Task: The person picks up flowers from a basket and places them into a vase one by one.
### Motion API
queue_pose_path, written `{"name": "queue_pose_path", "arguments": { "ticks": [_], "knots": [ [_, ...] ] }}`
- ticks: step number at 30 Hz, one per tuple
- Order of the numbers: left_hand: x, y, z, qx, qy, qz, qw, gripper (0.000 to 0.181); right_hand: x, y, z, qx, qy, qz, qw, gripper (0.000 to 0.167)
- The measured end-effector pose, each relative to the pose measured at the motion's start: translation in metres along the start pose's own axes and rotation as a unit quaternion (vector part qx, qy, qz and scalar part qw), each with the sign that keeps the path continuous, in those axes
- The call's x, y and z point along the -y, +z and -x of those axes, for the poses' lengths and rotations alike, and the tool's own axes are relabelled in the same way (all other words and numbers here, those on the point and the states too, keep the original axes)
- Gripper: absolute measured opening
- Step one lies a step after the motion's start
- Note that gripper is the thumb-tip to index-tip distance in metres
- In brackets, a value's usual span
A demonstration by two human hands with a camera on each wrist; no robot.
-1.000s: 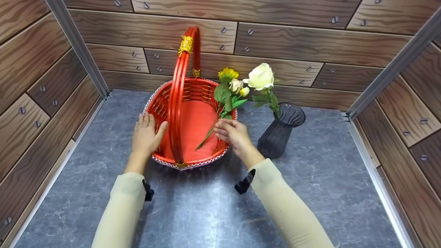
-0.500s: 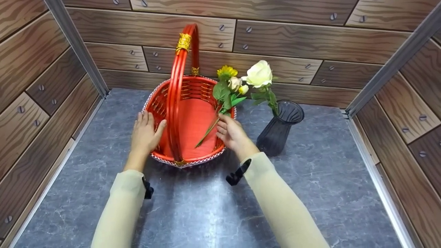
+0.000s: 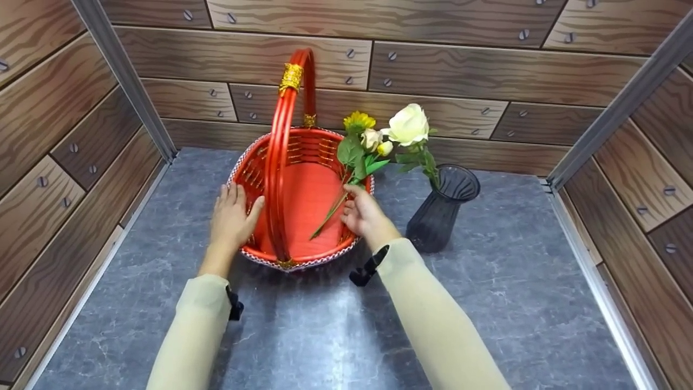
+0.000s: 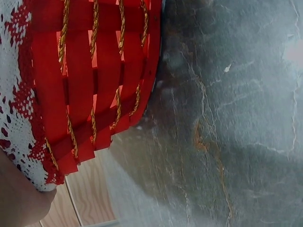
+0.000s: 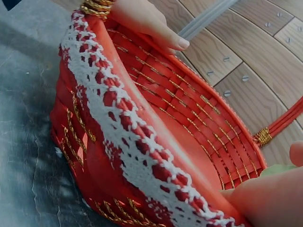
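Note:
My left hand rests on the left rim of a red woven basket, its fingers straight and thumb spread inward. In the right wrist view, that left hand lies along the rim. My right hand is over the basket's right rim, fingertips at the stems of several artificial flowers. These lean on that rim, a yellow bloom among them. Whether the fingers pinch a stem cannot be told. To the right, a dark glass vase holds one white rose.
The basket's tall red handle arches above it, with gold trim. Wood-patterned walls enclose the grey marbled surface at the back and sides. The vase stands close beside the right forearm.
My right hand has shifted slightly left, farther over the rim, and its fingers have changed pose near the stems. The left hand, basket, flowers and vase keep their places; the head view shifts a little.

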State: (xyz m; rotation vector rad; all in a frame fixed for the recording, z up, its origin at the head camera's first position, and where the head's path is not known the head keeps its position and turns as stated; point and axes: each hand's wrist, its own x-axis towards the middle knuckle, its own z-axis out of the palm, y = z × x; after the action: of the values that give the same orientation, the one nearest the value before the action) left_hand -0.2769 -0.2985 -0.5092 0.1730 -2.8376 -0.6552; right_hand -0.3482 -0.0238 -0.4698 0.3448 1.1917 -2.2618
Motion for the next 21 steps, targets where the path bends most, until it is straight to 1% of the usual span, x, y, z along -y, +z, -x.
{"name": "queue_pose_path", "arguments": {
  "ticks": [5, 9, 12, 15, 19, 21],
  "knots": [
    [-0.0011, -0.0015, -0.0009, 0.006, -0.006, -0.004, 1.0000, 0.082, 0.0009, 0.0022, -0.0061, 0.000, 0.011, -0.003, 0.9999, 0.071],
    [-0.0036, -0.0025, -0.0049, 0.000, -0.003, 0.001, 1.0000, 0.083, 0.0042, 0.0036, -0.0084, -0.019, 0.005, -0.002, 0.9998, 0.069],
    [-0.0045, -0.0027, -0.0061, -0.001, -0.003, 0.002, 1.0000, 0.084, 0.0056, 0.0041, -0.0091, -0.024, -0.001, -0.002, 0.9997, 0.066],
    [-0.0039, -0.0020, -0.0047, 0.003, -0.004, 0.004, 1.0000, 0.084, 0.0047, 0.0037, -0.0091, -0.025, -0.002, -0.011, 0.9996, 0.061],
    [-0.0013, -0.0005, -0.0023, 0.006, -0.004, 0.006, 1.0000, 0.085, 0.0020, 0.0043, -0.0080, -0.033, -0.008, -0.030, 0.9990, 0.049],
    [0.0001, -0.0005, -0.0015, 0.005, -0.005, 0.005, 1.0000, 0.085, 0.0013, 0.0055, -0.0069, -0.037, -0.014, -0.037, 0.9985, 0.035]
  ]
}}
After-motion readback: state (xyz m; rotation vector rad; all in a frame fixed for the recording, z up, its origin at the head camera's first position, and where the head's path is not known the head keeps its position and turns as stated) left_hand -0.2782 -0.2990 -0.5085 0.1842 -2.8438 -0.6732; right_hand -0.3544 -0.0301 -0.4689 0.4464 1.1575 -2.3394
